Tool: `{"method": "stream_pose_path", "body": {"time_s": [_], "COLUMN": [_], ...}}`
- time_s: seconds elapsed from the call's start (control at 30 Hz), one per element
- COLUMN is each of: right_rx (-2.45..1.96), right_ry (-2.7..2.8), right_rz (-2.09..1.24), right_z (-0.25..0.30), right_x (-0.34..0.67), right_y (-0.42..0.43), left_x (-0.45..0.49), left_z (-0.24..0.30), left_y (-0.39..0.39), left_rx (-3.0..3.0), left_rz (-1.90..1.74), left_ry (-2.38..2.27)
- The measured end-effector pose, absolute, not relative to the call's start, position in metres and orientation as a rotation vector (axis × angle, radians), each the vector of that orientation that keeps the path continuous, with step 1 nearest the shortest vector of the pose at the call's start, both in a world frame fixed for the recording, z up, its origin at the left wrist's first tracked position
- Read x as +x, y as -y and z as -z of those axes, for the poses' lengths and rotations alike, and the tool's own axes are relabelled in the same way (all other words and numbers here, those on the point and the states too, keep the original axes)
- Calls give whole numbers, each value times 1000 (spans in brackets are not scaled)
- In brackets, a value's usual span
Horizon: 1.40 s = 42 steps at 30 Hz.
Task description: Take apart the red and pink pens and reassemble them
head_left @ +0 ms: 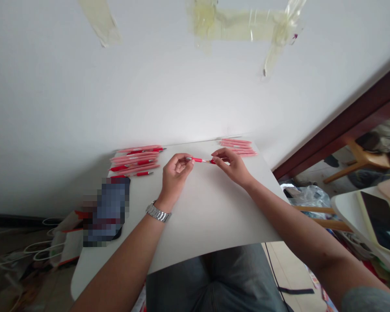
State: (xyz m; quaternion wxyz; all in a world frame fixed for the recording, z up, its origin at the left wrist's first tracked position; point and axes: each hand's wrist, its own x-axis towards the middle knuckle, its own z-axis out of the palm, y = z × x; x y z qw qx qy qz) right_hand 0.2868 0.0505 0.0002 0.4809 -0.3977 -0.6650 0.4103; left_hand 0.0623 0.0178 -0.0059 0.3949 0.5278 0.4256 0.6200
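Observation:
Above the white table, a red pen (pixel 197 160) lies level between my two hands, seemingly in two parts with a thin length of refill (pixel 205 161) showing between them. My left hand (pixel 175 175) pinches the part with the silver end between thumb and fingers. The other red part is in the fingertips of my right hand (pixel 234 168), which hide much of it. Left of my left hand lies a group of red and pink pens (pixel 134 159). Behind my right hand is a row of slim pink pieces (pixel 235 142), perhaps wrapped pens or refills.
The white table (pixel 211 216) stands against a wall (pixel 169 78) with old tape on it. A dark, pixelated phone-like object (pixel 108 212) lies at the table's left edge. To the right, a second white surface bears a dark-screened tablet (pixel 381 216).

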Motion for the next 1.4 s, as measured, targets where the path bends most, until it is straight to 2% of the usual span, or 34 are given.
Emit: {"method": "stream_pose_path", "body": {"time_s": [0.27,0.7,0.97,1.23,1.4], "right_rx": [-891,-929,-877,-795,-814], "right_ry": [1956,1888,1463,1302,1331], "right_rz": [-852,-795,-1307,-1500,-1483], "right_z": [5,0,-2,-2,-1], "right_x": [287,289,282,274,274], "right_y": [-48,-49,-45,-40,-39], "left_x": [64,61,63,65,64], "left_z": [4,3,4,9,10], "left_y": [-16,-17,-13,-11,-13], "left_rx": [1364,1382,1591,1815,1787], "left_rz": [-1517,-1480,-1408,-1291,-1302], "left_ry": [-1054,-1090,-1142,-1145,-1165]}}
